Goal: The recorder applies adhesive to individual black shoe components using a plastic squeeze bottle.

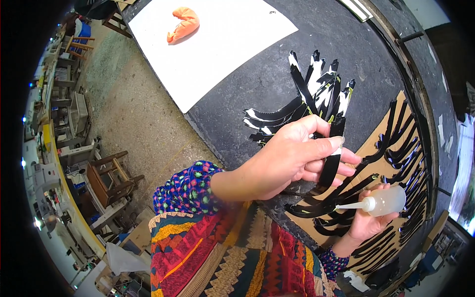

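Observation:
My left hand (292, 153) pinches a curved black strip (329, 171) between thumb and fingers, above the dark table. In my right hand (363, 230) lies a translucent squeeze bottle (388, 202) with a long thin nozzle, tipped on its side. The nozzle points left, toward the black strips below my left hand; whether it touches one I cannot tell. Just beyond my left hand is a loose pile of black strips (297, 81) with white parts. Under and around my right hand, many more black strips (396, 175) lie in rows on a brown cardboard sheet (368, 152).
A white sheet (222, 49) covers the far left of the dark table (247, 89), with a crumpled orange cloth-like piece (183, 24) on it. A raised edge bounds the table on the right. Wooden stools (111, 178) and work benches stand across the floor to the left.

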`<state>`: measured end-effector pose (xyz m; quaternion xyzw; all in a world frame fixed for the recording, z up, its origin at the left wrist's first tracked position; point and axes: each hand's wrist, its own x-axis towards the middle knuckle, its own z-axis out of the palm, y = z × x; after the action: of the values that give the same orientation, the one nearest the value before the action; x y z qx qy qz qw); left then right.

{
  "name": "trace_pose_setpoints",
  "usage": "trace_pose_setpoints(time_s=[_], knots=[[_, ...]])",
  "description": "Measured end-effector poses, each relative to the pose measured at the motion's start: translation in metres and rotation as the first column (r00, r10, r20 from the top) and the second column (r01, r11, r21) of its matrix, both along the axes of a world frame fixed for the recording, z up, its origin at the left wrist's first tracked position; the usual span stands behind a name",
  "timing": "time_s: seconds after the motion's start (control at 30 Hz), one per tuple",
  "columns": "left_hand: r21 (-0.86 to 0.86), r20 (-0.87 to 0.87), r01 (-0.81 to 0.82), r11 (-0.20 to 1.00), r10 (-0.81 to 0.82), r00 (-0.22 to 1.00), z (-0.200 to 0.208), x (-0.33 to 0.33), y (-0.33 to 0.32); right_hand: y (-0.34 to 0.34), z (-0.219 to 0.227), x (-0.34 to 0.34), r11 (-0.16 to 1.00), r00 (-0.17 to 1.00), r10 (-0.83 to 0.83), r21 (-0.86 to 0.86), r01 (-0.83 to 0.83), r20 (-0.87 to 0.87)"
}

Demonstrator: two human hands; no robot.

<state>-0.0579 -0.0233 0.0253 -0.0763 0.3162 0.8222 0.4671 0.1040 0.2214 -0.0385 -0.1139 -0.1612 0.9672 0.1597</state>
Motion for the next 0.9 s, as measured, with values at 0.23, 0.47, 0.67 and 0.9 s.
trace_pose_setpoints(time_s=[0.23,0.47,0.67,0.9], knots=[[-0.005,0.035,0.005,1.0,-0.005,0.999,0.001,0.002,0.004,0.003,0.0,0.003,1.0,1.0,-0.013,0.0,0.013,0.002],[-0.093,-0.047,0.039,0.995,-0.044,0.998,0.01,0.017,0.012,0.006,0.004,0.018,0.998,0.998,-0.058,0.008,0.058,-0.02],[-0.082,-0.087,0.102,0.991,-0.11,0.99,0.019,0.046,0.024,0.008,0.013,0.045,0.989,0.992,-0.114,0.087,0.118,-0.044],[-0.262,-0.179,0.316,0.912,-0.367,0.913,-0.012,0.106,0.097,0.056,-0.023,0.125,0.943,0.963,-0.267,0.198,0.266,-0.019]])
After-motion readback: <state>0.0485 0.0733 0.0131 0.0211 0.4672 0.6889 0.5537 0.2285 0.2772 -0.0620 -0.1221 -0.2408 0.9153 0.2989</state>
